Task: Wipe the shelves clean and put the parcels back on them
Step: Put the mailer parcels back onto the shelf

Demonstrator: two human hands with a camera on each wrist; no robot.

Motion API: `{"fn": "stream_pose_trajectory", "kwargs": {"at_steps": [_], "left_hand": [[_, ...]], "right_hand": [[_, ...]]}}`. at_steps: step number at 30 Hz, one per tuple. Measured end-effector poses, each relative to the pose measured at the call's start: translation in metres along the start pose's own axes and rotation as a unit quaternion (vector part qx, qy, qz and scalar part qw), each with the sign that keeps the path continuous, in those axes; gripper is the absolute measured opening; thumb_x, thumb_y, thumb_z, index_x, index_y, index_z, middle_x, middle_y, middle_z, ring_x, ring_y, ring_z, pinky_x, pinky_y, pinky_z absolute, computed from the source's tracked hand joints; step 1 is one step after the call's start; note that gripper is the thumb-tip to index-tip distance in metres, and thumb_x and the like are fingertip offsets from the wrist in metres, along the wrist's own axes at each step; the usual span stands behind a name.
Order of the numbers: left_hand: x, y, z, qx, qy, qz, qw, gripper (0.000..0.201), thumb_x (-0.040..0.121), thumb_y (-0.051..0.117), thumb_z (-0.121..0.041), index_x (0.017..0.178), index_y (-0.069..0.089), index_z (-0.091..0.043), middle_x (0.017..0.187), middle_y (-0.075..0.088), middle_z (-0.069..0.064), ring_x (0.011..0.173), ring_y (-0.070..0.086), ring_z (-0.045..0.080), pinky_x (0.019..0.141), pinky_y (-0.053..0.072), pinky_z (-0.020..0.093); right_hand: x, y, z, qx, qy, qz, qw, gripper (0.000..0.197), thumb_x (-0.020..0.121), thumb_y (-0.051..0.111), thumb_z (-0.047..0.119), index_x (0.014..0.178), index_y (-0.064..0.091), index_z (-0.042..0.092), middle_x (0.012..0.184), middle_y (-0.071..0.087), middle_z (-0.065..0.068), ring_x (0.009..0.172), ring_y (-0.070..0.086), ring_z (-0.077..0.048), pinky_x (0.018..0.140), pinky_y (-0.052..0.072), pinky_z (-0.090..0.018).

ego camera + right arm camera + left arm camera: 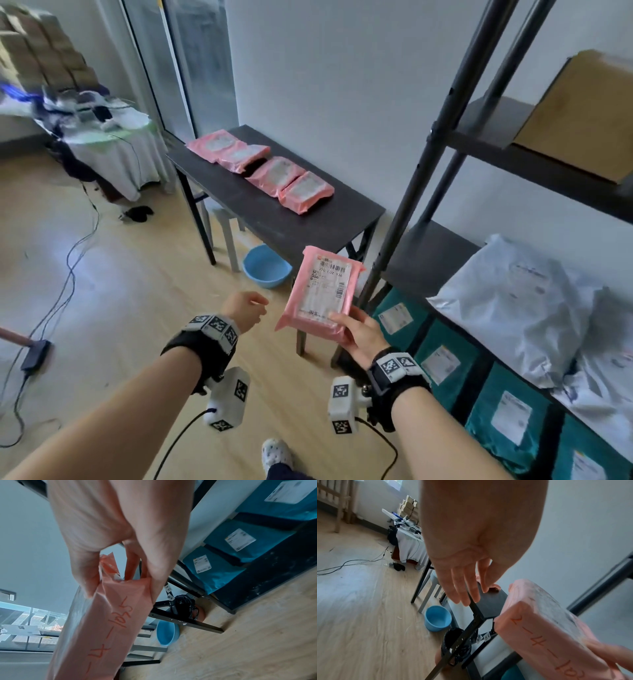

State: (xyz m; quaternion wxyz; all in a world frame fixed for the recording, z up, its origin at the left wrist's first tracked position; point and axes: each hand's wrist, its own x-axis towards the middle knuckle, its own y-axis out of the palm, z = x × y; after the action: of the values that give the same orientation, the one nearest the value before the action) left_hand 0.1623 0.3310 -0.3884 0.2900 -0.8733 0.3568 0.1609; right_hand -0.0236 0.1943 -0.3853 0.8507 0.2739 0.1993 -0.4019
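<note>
carrying a pink parcel (322,290) back toward the shelves (424,260), my right hand (359,334) pinching its lower end; my left hand (244,308) hangs loose, holding nothing. four more wait on the bench (267,219). next, i'd judge, lay it on a bare shelf.

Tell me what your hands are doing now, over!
Right hand grips pink parcel by its bottom edge. Left hand empty, fingers relaxed. Four pink parcels wait on black table. Shelf post close beside held parcel.

Pink labelled parcel (322,291) — tilted upright, held aloft.
</note>
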Motion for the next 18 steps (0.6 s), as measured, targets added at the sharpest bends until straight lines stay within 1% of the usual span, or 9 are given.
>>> {"fn": "stream_pose_trajectory", "kwargs": {"at_steps": [3, 4, 6, 7, 8, 11, 14, 16, 18], "left_hand": [[0.043, -0.017, -0.025, 0.01, 0.0, 0.001, 1.0, 0.015, 0.092, 0.046, 0.001, 0.097, 0.059, -0.005, 0.07, 0.056, 0.003, 0.055, 0.047, 0.015, 0.048, 0.037, 0.021], [0.057, -0.023, -0.033, 0.017, 0.004, 0.001, 1.0, 0.016, 0.092, 0.045, 0.001, 0.098, 0.059, -0.004, 0.069, 0.056, 0.002, 0.054, 0.047, 0.014, 0.047, 0.036, 0.02], [0.087, -0.036, -0.049, 0.029, 0.016, -0.001, 0.999, 0.018, 0.092, 0.046, 0.001, 0.102, 0.061, -0.001, 0.068, 0.056, 0.002, 0.054, 0.048, 0.015, 0.046, 0.036, 0.02], [0.102, -0.041, -0.056, 0.03, 0.021, 0.0, 0.999, 0.018, 0.091, 0.047, 0.001, 0.103, 0.062, 0.0, 0.069, 0.057, 0.002, 0.055, 0.049, 0.015, 0.047, 0.037, 0.021], [0.116, -0.045, -0.063, 0.031, 0.024, 0.003, 0.999, 0.018, 0.091, 0.048, 0.0, 0.102, 0.062, -0.002, 0.071, 0.058, 0.004, 0.057, 0.051, 0.016, 0.049, 0.039, 0.022], [0.156, -0.051, -0.084, 0.046, 0.036, 0.018, 0.998, 0.015, 0.09, 0.051, -0.003, 0.095, 0.063, -0.009, 0.079, 0.062, 0.007, 0.062, 0.055, 0.016, 0.055, 0.044, 0.024], [0.199, -0.048, -0.103, 0.067, 0.051, 0.046, 0.995, 0.015, 0.089, 0.052, -0.001, 0.093, 0.064, -0.008, 0.078, 0.061, 0.006, 0.058, 0.053, 0.014, 0.048, 0.042, 0.016], [0.228, -0.045, -0.117, 0.078, 0.053, 0.069, 0.993, 0.016, 0.088, 0.05, 0.0, 0.091, 0.063, -0.009, 0.074, 0.061, 0.003, 0.057, 0.052, 0.013, 0.049, 0.042, 0.018], [0.258, -0.041, -0.132, 0.089, 0.053, 0.098, 0.99, 0.018, 0.087, 0.05, -0.001, 0.092, 0.065, -0.008, 0.072, 0.061, 0.001, 0.057, 0.052, 0.014, 0.051, 0.043, 0.021]], "right_hand": [[0.051, 0.017, 0.022, -0.014, 0.009, -0.012, 1.0, 0.037, 0.079, 0.07, 0.001, 0.114, 0.063, 0.008, 0.109, 0.07, -0.016, 0.095, 0.069, -0.028, 0.088, 0.055, -0.045], [0.067, 0.022, 0.029, -0.016, 0.008, -0.019, 1.0, 0.037, 0.079, 0.071, 0.001, 0.114, 0.063, 0.008, 0.109, 0.07, -0.016, 0.095, 0.069, -0.029, 0.085, 0.056, -0.045], [0.096, 0.031, 0.044, -0.02, 0.004, -0.041, 0.999, 0.035, 0.081, 0.069, 0.0, 0.115, 0.062, 0.006, 0.11, 0.069, -0.018, 0.09, 0.069, -0.028, 0.068, 0.059, -0.038], [0.108, 0.034, 0.051, -0.021, 0.002, -0.056, 0.998, 0.035, 0.082, 0.068, 0.0, 0.116, 0.061, 0.005, 0.11, 0.069, -0.018, 0.089, 0.069, -0.028, 0.062, 0.058, -0.035], [0.12, 0.037, 0.057, -0.022, 0.0, -0.07, 0.997, 0.036, 0.082, 0.068, 0.0, 0.117, 0.061, 0.005, 0.111, 0.068, -0.018, 0.09, 0.069, -0.029, 0.061, 0.058, -0.035], [0.158, 0.044, 0.072, -0.03, -0.007, -0.116, 0.993, 0.042, 0.08, 0.071, 0.002, 0.12, 0.06, 0.007, 0.109, 0.069, -0.015, 0.092, 0.069, -0.028, 0.071, 0.058, -0.04], [0.196, 0.054, 0.089, -0.035, -0.012, -0.151, 0.988, 0.042, 0.079, 0.072, 0.003, 0.119, 0.059, 0.007, 0.107, 0.069, -0.014, 0.093, 0.068, -0.029, 0.079, 0.057, -0.046], [0.22, 0.061, 0.103, -0.039, -0.018, -0.18, 0.983, 0.042, 0.078, 0.073, 0.004, 0.117, 0.059, 0.007, 0.105, 0.069, -0.013, 0.095, 0.067, -0.031, 0.086, 0.055, -0.05], [0.244, 0.065, 0.116, -0.037, -0.021, -0.206, 0.978, 0.039, 0.078, 0.073, 0.004, 0.114, 0.059, 0.009, 0.105, 0.069, -0.013, 0.097, 0.067, -0.03, 0.089, 0.054, -0.05]]}}
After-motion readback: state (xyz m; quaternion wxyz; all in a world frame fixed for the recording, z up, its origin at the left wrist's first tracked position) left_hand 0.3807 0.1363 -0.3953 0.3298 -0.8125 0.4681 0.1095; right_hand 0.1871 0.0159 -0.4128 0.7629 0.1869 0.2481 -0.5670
